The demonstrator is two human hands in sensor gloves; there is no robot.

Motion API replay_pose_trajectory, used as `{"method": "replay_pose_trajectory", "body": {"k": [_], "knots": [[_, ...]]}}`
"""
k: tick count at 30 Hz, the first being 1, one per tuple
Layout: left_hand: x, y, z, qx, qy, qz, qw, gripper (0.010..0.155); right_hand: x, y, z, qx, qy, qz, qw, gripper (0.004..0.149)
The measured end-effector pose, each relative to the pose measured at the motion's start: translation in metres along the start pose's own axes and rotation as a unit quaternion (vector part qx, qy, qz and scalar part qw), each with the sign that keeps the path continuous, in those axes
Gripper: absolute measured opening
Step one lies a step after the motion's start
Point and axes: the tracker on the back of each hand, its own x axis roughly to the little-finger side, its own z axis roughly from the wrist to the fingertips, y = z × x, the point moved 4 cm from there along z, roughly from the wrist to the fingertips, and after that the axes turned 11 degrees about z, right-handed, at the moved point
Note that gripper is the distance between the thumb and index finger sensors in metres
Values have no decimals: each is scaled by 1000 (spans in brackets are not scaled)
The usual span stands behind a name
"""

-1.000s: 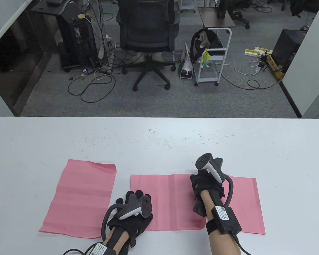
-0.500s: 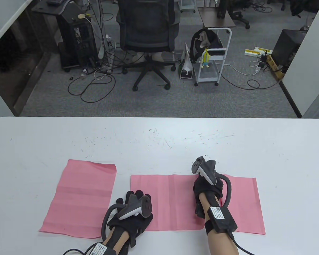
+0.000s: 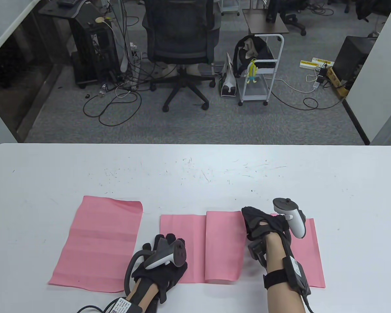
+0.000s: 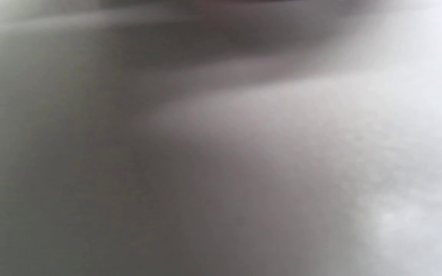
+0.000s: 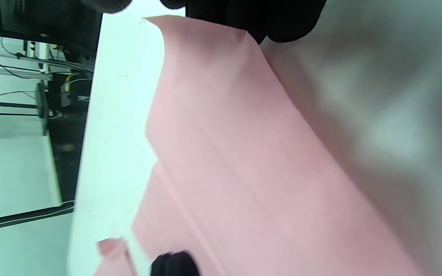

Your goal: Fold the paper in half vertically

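A pink paper (image 3: 182,244) lies near the table's front edge. My left hand (image 3: 164,243) rests palm down on its lower left corner, fingers spread. My right hand (image 3: 247,216) pinches the far end of a raised flap (image 3: 223,244) of this paper, which stands off the table and curls at its near end. In the right wrist view my fingertips (image 5: 251,15) grip the pink flap (image 5: 244,153) at its top. More pink paper (image 3: 306,254) lies flat under my right forearm; I cannot tell if it is the same sheet. The left wrist view is a grey blur.
A second pink sheet (image 3: 97,241) lies flat to the left, apart from the first. The white table (image 3: 195,176) stretches bare behind the papers. An office chair (image 3: 182,42) and a cart (image 3: 260,75) stand on the floor beyond.
My right hand has turned over and shifted right, lifting a flap of the middle paper off the table. My left hand has not moved.
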Motion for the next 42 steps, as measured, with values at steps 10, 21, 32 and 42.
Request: {"method": "replay_pose_trajectory", "body": {"k": [10,21,32,42], "knots": [[0,0,0,0,0,-1,1000,78,2,25,-19,-92,-62,48,993,64],[0,0,0,0,-1,-1,1000,78,-24,107,-43,-160,-176,-26,971,62],[0,0,0,0,-1,-2,1000,78,25,166,-3,10,-98,-477,873,65],[0,0,0,-1,0,-1,1000,78,40,175,6,20,-60,-534,843,64]]}}
